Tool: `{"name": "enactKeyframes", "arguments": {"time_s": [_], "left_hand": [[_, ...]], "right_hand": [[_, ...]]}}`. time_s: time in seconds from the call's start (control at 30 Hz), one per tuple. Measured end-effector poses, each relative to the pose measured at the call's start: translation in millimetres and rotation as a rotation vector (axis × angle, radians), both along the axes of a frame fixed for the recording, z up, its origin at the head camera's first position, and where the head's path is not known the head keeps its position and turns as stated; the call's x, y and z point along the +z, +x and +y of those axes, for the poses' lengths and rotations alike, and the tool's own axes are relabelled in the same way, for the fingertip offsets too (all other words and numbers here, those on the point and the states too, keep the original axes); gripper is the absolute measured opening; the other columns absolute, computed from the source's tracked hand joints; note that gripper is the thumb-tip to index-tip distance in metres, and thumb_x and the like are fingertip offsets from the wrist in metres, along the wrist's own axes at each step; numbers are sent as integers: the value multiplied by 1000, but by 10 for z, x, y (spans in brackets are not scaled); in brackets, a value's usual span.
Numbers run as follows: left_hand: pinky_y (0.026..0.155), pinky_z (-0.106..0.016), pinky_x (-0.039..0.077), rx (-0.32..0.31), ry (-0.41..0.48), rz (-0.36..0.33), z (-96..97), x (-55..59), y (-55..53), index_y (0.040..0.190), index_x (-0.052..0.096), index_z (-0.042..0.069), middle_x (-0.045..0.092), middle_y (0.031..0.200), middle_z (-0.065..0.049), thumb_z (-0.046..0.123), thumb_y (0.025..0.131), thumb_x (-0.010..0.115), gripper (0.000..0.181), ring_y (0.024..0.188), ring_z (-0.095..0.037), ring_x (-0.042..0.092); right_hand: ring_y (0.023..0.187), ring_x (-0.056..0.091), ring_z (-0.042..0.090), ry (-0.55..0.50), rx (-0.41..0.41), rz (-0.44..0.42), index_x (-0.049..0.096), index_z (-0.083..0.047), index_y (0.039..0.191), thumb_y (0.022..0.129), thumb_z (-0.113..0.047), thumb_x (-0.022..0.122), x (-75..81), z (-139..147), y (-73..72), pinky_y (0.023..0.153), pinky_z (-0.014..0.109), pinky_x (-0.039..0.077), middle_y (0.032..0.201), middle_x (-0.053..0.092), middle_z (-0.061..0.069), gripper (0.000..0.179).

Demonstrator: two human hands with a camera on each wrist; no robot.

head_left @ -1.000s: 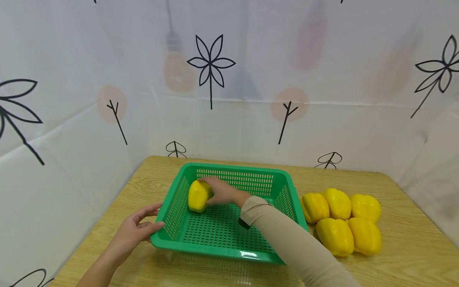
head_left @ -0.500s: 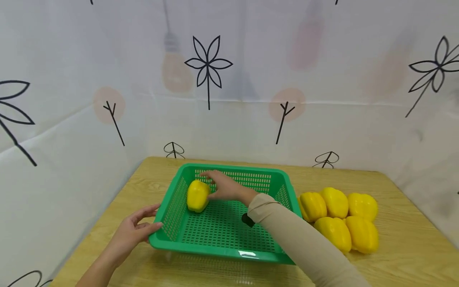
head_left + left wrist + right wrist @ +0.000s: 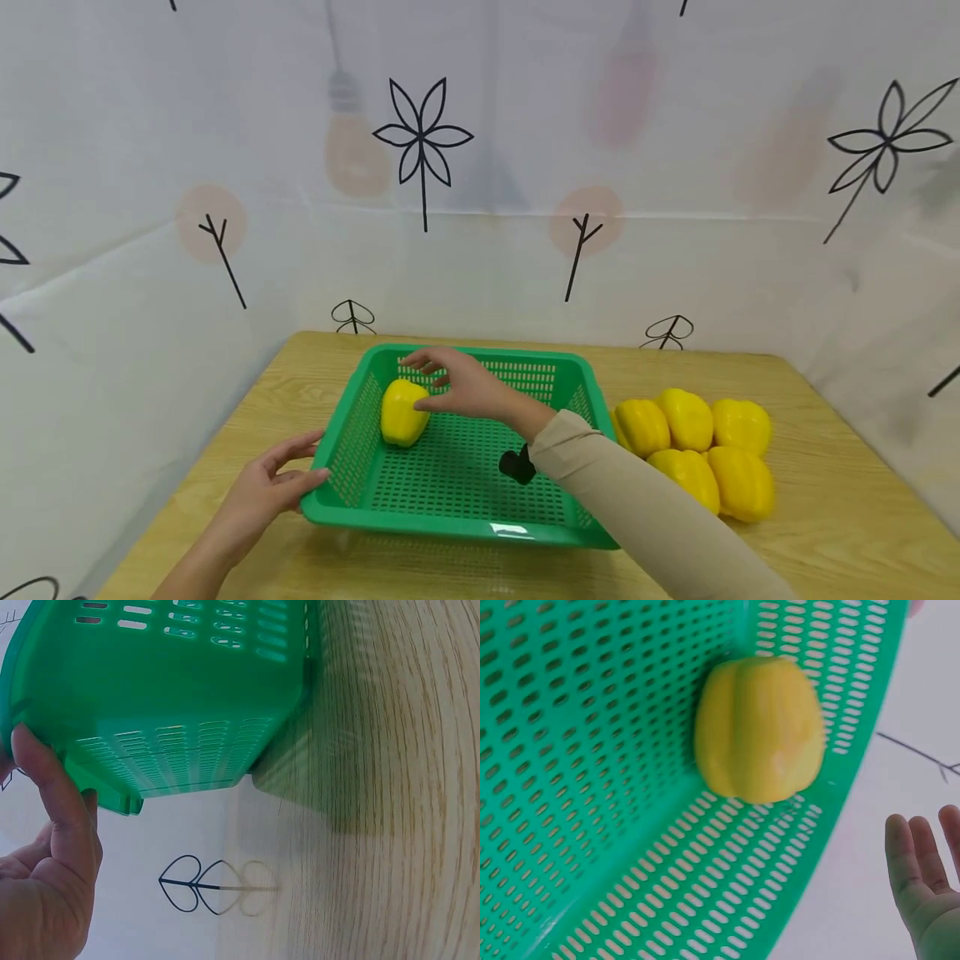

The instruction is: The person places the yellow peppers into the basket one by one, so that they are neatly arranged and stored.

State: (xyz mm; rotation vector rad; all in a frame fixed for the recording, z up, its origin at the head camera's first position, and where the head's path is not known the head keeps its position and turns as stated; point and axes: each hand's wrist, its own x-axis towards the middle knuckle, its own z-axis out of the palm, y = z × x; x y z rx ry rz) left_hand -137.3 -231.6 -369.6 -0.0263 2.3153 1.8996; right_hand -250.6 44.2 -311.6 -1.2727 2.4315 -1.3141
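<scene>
A green plastic basket with slotted walls stands on the wooden table. My left hand grips its left rim near the front corner; the left wrist view shows a finger against the underside of the rim. One yellow bell pepper sits inside against the basket's left end, also plain in the right wrist view as a yellow bell pepper. Above and to the right of it hovers my right hand, fingers loosely spread and holding nothing. In the right wrist view the fingers of this hand are apart from the pepper.
To the basket's right, several yellow bell peppers lie clustered on the wooden table. The right forearm in a beige sleeve crosses the basket's right front part. A white patterned curtain hangs behind the table.
My right hand has let go of the pepper and risen away from it, up and to the right. The pepper stays at the basket's left end. The left hand keeps its grip; the view has shifted slightly.
</scene>
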Motion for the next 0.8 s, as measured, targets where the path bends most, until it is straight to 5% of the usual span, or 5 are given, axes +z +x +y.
{"name": "enactKeyframes", "arguments": {"time_s": [0.57,0.8], "left_hand": [[70,-38,53,10,-3,-34,-6,-23,-21,143,36,7,34,136,-20,22,87,67,65,89,-22,63],[69,-38,53,12,1,-26,-13,-29,-14,143,36,7,34,136,-20,21,87,66,65,88,-21,63]], "right_hand": [[110,51,19,-109,-36,43,56,-6,120,82,-9,72,136,275,230,91,42,45,123,56,8,41],[110,52,18,-149,-32,48,56,-4,119,82,-10,72,223,417,350,91,28,45,121,56,8,41]]}}
